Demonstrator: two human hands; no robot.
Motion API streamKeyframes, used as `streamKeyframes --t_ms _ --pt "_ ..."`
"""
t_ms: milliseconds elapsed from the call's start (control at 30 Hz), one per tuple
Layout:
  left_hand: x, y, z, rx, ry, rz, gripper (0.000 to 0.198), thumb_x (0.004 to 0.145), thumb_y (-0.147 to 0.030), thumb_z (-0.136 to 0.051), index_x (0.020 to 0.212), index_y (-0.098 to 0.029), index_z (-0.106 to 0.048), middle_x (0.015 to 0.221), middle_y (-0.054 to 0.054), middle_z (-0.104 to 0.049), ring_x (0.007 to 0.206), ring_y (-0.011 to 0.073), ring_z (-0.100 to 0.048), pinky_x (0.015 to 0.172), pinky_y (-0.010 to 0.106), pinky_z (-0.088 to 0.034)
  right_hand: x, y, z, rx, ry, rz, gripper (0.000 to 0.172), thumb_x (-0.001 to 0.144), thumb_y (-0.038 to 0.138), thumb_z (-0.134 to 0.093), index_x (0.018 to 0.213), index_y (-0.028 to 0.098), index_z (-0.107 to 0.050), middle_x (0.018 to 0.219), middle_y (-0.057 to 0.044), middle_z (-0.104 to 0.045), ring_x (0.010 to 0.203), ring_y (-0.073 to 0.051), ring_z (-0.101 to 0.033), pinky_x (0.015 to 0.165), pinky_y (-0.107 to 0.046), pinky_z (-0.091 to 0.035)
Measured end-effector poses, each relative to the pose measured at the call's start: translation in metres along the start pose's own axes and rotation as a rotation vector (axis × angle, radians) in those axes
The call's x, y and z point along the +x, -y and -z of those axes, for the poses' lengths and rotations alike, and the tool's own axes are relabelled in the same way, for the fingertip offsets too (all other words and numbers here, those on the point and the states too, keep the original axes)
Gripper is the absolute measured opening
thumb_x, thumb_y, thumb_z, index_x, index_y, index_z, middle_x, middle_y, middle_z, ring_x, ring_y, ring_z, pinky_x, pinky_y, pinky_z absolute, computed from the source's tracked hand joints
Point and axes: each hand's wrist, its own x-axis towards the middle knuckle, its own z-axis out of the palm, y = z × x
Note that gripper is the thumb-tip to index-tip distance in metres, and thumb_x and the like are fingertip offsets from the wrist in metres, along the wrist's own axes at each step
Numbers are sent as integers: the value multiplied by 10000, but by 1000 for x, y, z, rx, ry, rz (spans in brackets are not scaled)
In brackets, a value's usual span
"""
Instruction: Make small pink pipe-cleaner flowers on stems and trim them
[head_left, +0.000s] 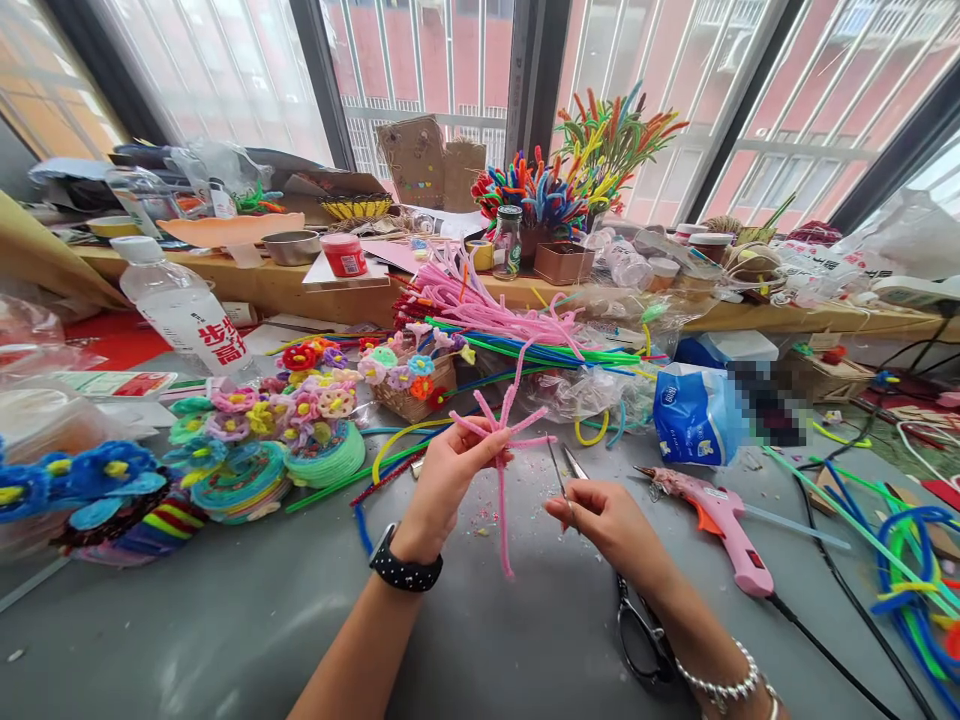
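Observation:
My left hand (441, 490) is closed, pinching a bunch of pink pipe cleaners (504, 520) at their crossing point. Their fuzzy ends fan out around my fingers, and a long one hangs down. To the right, my right hand (600, 515) is closed on a slim dark metal tool (556, 465), its tip close to the end of one pink stem. Its exact kind is hard to make out. Under my right wrist lie black-handled scissors (641, 645), partly covered by the hand and forearm.
A pink glue gun (720, 520) lies at right, its cord running frontward. Behind are a blue tissue pack (694, 415) and a pile of pink pipe cleaners (480, 300). Fuzzy flower baskets (322, 455) and a water bottle (184, 310) stand left. Loose coloured stems (911, 560) lie far right.

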Motion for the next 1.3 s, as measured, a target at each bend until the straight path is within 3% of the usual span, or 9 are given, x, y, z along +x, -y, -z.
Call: streamKeyframes --t_ms 233,333,467,700,833,1300 --pt "1 1 -1 -85 -27 23 205 650 -256 -641 767 -121 -540 713 32 -637 657 122 -604 669 243 -474 1 -2 -3 13 15 -12 415 683 506 -519 454 172 -429 437 56 -297 442 -76 -247 438 -229 -185" --pt "0 2 0 -117 10 24 206 676 -254 -619 809 -133 -518 754 46 -653 636 120 -612 656 248 -479 1 -1 -7 32 25 -21 415 684 515 -515 463 173 -432 440 56 -307 438 -75 -246 432 -226 -186" --pt "-1 3 -1 -144 87 15 241 670 -236 -626 847 -143 -492 811 72 -663 663 143 -628 678 278 -482 -1 2 -10 -44 -54 -32 420 682 504 -525 444 175 -412 437 53 -310 444 -78 -251 434 -225 -199" --pt "-1 5 -5 -45 -12 -53 264 594 -213 -685 771 -139 -503 745 27 -655 698 149 -629 681 262 -482 -3 6 -12 -88 -83 -34 444 677 526 -511 432 180 -379 429 53 -302 438 -79 -255 435 -228 -199" --pt "0 5 -4 -27 3 -64 266 597 -217 -682 778 -140 -503 734 22 -651 711 152 -627 690 272 -494 -2 6 -13 -87 -89 -40 443 681 528 -502 443 175 -378 441 53 -287 450 -77 -244 436 -225 -195" --pt "-5 0 -6 23 94 -28 260 581 -238 -694 753 -135 -529 705 26 -655 658 157 -634 647 261 -503 0 -5 -9 131 122 20 557 615 724 -380 522 176 -415 472 56 -266 447 -76 -218 434 -224 -166"
